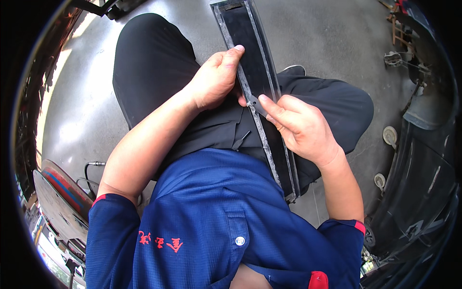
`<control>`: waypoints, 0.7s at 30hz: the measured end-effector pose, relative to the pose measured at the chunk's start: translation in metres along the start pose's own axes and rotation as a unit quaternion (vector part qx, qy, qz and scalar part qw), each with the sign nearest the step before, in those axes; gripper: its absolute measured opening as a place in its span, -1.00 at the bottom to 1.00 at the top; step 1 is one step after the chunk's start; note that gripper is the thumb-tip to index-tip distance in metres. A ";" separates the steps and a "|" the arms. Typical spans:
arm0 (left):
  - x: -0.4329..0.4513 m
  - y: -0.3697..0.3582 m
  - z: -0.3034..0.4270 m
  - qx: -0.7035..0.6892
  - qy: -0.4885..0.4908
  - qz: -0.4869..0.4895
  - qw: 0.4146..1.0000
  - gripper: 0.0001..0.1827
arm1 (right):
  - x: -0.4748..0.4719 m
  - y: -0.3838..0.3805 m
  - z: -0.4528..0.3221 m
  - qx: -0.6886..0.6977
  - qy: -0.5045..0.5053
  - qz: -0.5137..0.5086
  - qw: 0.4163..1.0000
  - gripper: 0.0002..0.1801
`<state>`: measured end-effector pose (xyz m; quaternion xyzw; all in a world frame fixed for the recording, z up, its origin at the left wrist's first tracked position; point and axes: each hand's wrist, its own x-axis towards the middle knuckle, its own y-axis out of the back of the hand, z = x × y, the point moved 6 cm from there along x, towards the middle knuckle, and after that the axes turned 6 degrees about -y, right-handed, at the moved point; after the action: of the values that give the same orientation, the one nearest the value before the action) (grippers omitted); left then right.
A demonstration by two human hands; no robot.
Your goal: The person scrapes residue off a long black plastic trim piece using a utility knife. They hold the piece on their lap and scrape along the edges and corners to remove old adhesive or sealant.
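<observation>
A long, narrow black trim panel [252,47] lies slantwise across my lap, with a grey, ragged strip of adhesive residue [260,133] along its left edge and another strip along its right side. My left hand [218,79] grips the panel's left edge, thumb on top and fingertips showing below. My right hand [303,126] holds a small flat metal blade [257,106] with a hole in it. The blade's end touches the left strip, where bits of residue are bunched up. Whatever part of the blade lies inside my right hand is hidden.
Grey concrete floor [317,39] surrounds my seat. A hose with a metal coupling [96,163] and round discs or panels [65,195] stand at the left. Dark car body parts [422,162] and caster wheels [390,136] are at the right. A black metal stand leg [88,7] is at the upper left.
</observation>
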<state>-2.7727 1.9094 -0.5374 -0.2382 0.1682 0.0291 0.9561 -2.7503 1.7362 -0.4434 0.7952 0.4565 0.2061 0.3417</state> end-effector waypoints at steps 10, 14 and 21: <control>-0.001 -0.001 -0.001 0.016 -0.007 0.014 1.000 -0.32 | -0.004 0.002 -0.003 -0.002 0.020 -0.074 0.997 -0.38; -0.002 0.000 0.001 0.011 -0.006 0.018 1.000 -0.31 | -0.013 0.001 -0.003 0.007 0.028 -0.083 0.996 -0.38; -0.001 0.004 0.001 0.025 -0.008 -0.012 1.000 -0.40 | -0.022 0.006 -0.005 0.007 -0.004 -0.101 0.995 -0.40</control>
<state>-2.7738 1.9132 -0.5377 -0.2163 0.1588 0.0154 0.9632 -2.7614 1.7172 -0.4358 0.7481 0.5348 0.1638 0.3571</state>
